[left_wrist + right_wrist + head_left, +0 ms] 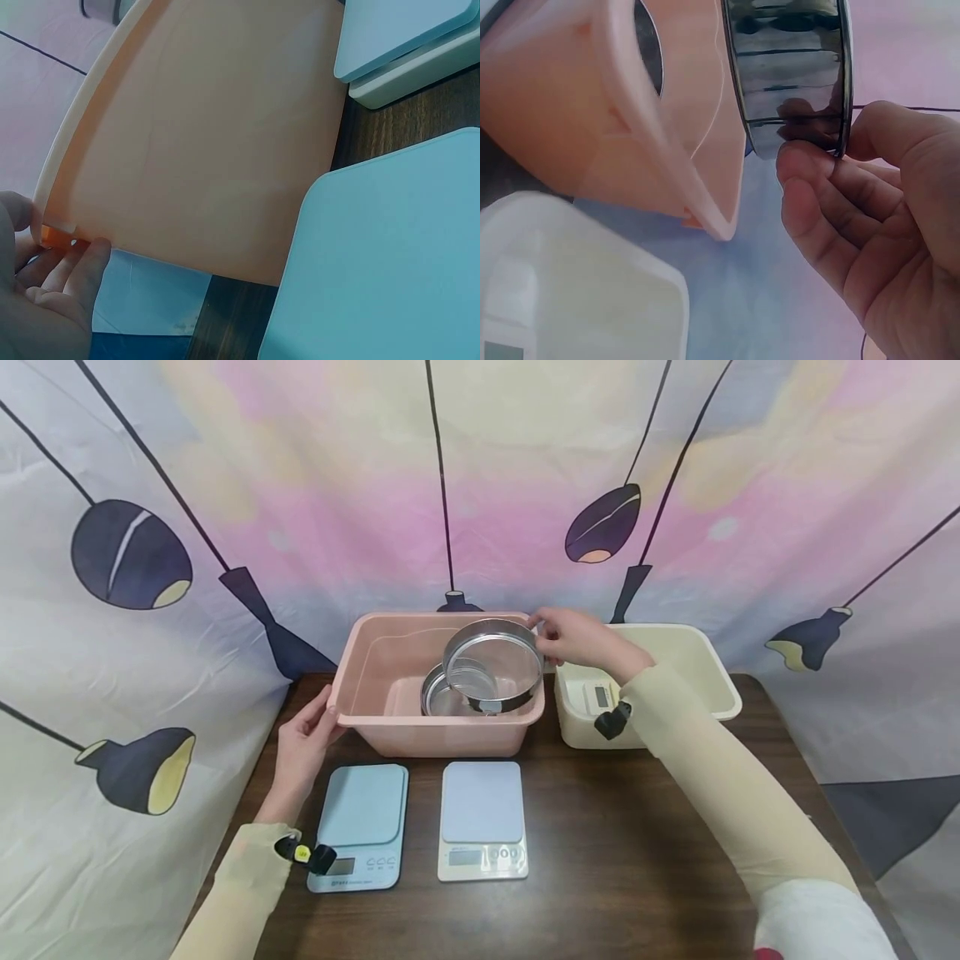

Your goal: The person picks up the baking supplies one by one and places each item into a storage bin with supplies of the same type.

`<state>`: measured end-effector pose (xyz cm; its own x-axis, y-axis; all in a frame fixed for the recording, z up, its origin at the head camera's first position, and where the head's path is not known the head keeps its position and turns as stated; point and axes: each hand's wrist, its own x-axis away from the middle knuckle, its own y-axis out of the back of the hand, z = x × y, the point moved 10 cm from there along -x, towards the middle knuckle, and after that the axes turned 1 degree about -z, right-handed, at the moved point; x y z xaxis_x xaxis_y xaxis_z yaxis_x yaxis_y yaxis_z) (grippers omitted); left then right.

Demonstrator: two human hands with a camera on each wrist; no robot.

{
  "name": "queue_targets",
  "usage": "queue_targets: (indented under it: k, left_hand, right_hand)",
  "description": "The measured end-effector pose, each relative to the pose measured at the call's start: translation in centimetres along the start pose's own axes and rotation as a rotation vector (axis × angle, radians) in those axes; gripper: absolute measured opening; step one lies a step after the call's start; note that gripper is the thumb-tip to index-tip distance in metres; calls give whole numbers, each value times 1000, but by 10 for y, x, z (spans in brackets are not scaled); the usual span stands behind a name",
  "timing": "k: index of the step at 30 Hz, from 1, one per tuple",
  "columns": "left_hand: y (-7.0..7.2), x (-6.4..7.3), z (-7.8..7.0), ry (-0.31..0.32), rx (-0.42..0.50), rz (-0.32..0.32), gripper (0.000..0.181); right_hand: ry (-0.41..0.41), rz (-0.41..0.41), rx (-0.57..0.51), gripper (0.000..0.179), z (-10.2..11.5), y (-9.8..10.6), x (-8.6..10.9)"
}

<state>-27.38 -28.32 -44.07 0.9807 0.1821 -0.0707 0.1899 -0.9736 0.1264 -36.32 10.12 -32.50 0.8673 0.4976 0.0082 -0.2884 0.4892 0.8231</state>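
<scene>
My left hand [303,743] grips the left rim of a pink plastic basin [442,739]; in the left wrist view the thumb is on one side of the rim and the fingers on the other. Between thumb and fingers, my right hand [585,639] pinches the edge of a round metal sieve [510,668] with fine mesh. This sieve is tilted over the right part of the basin, and its shiny side wall [787,75] faces the right wrist camera. Below it, a second metal sieve [433,693] lies in the basin, partly hidden by the first.
A cream basin [708,672] stands right of the pink one, with a small kitchen scale [597,696] inside. On the dark wooden table [600,860] lie a light blue kitchen scale [363,806] and a white one [482,802]. A patterned curtain [322,485] hangs behind.
</scene>
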Motion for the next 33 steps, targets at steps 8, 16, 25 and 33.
queue_targets:
  k: [8, 16, 25, 33]
  left_hand:
    - [-1, 0, 0, 9, -8, -6, 52]
    - [0, 0, 1, 5, -17, 4, 53]
    - [-1, 0, 0, -2, 10, 10, 53]
    - [-2, 0, 0, -6, 4, 9, 53]
  right_hand:
    - [-23, 24, -31, 40, 3, -5, -27]
    - [-21, 35, -92, 33, 4, -10, -50]
    - [-53, 54, -73, 31, 3, -20, -63]
    - [-45, 87, 15, 35, 9, -39, -70]
